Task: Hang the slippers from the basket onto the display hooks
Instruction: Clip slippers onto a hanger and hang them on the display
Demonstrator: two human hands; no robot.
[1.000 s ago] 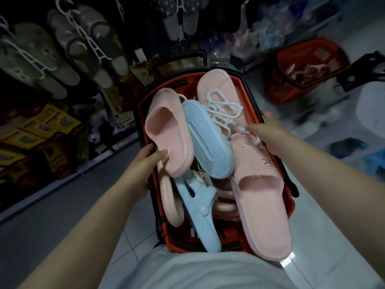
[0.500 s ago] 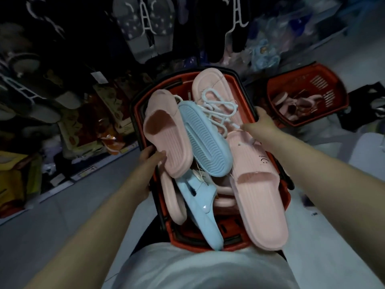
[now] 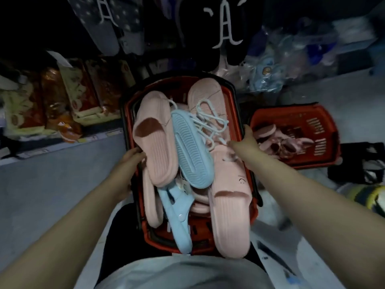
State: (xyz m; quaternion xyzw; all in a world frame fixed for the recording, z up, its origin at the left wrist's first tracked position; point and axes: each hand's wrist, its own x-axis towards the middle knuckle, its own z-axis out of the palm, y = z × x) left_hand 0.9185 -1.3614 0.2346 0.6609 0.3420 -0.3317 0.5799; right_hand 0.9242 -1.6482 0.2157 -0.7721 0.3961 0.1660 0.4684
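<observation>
While both hands hold it, the red basket (image 3: 154, 86) sits close in front of the person, piled high with slippers. The left hand (image 3: 130, 161) has its fingers curled over the left edge of the basket, right beside a pink slipper (image 3: 154, 138) that lies on top of the pile. The right hand (image 3: 246, 140) grips the right edge, with its thumb up on the rim. A blue slipper (image 3: 191, 151) lies sole up in the middle and leans on the pink one. Thin white hangers (image 3: 210, 119) are tangled together just behind it, near the right hand. A long pink slipper (image 3: 229, 209) on the right side sticks out past the near edge of the basket, and a second blue slipper (image 3: 177, 209) pokes over that edge too. A wide strip of grey floor (image 3: 52, 174) lies on the left, between the basket and a low shelf of packets (image 3: 83, 90). On the right a second red basket (image 3: 312, 126) stands on the floor just beside the right hand, so that side is tight. Dark slippers (image 3: 227, 28) hang on the display beyond the far edge of the basket.
</observation>
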